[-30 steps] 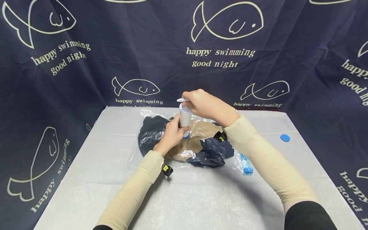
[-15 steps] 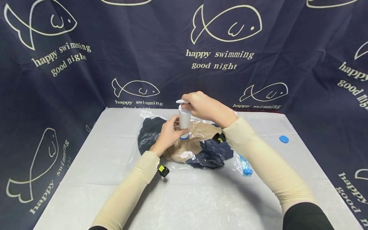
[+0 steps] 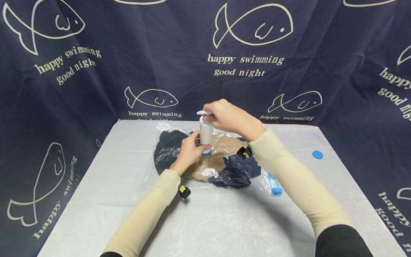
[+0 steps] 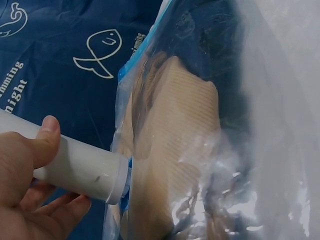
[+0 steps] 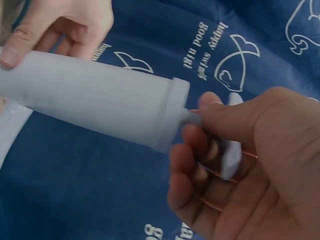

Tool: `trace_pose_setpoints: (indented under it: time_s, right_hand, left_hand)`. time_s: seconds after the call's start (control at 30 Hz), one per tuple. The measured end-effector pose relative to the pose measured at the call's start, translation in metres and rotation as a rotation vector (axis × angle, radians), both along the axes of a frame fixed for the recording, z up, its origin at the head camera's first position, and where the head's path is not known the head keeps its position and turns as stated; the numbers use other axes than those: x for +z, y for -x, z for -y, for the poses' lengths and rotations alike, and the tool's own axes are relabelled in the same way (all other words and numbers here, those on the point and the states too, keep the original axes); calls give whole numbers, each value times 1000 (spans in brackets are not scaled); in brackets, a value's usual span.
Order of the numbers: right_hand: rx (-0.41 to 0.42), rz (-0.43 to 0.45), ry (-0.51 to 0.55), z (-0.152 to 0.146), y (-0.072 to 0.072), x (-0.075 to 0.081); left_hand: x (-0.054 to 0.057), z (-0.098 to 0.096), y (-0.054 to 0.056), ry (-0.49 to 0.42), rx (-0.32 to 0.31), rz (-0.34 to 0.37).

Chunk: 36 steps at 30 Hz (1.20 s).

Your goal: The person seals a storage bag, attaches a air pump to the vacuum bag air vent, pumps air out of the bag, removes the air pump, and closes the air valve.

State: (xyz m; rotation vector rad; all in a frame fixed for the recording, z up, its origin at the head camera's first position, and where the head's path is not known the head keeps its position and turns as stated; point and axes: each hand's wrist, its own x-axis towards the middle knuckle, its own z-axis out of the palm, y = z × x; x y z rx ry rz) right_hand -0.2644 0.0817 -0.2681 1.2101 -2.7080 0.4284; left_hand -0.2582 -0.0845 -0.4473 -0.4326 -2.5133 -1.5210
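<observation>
A white hand pump (image 3: 206, 134) stands upright on a clear plastic storage bag (image 3: 151, 175) packed with dark and tan clothes (image 3: 205, 167). Its lower end meets a blue valve (image 3: 206, 152) on the bag. My left hand (image 3: 189, 150) holds the pump barrel low down, thumb on the near side and fingers behind. With curled fingers my right hand (image 3: 229, 117) grips the white pump handle (image 5: 231, 160) at the top. A short stretch of rod (image 5: 191, 118) shows between handle and barrel in the right wrist view. Ribbed tan cloth (image 4: 175, 110) presses against the film in the left wrist view.
A round blue cap (image 3: 318, 154) lies on the white-covered table (image 3: 224, 225) to the right. Past the bag's right end is a blue bag slider strip (image 3: 274, 184). Dark blue fish-print curtain (image 3: 192, 43) surrounds the table at back and sides.
My left hand has shifted slightly down the barrel. The right hand stays on the handle, nearly in place. Bag, cap and strip rest where they were.
</observation>
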Motion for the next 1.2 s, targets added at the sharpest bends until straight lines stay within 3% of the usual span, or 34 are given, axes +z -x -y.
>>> trace_pose_setpoints:
  time_s: [0.2, 0.43, 0.83, 1.03, 1.2]
  right_hand:
    - [-34, -48, 12, -5, -3, 16]
    - [24, -249, 212, -10, -8, 35]
    - [39, -514, 480, -17, -18, 79]
    - [28, -493, 475, -17, -19, 77]
    - [42, -394, 348, -15, -16, 62]
  left_hand:
    - [-3, -2, 0, 18, 0, -14]
    - [-4, -3, 2, 51, 4, -45]
    - [2, -5, 1, 56, 19, -1]
    - [2, -4, 1, 62, 28, -6]
    - [3, -2, 0, 70, 22, -19]
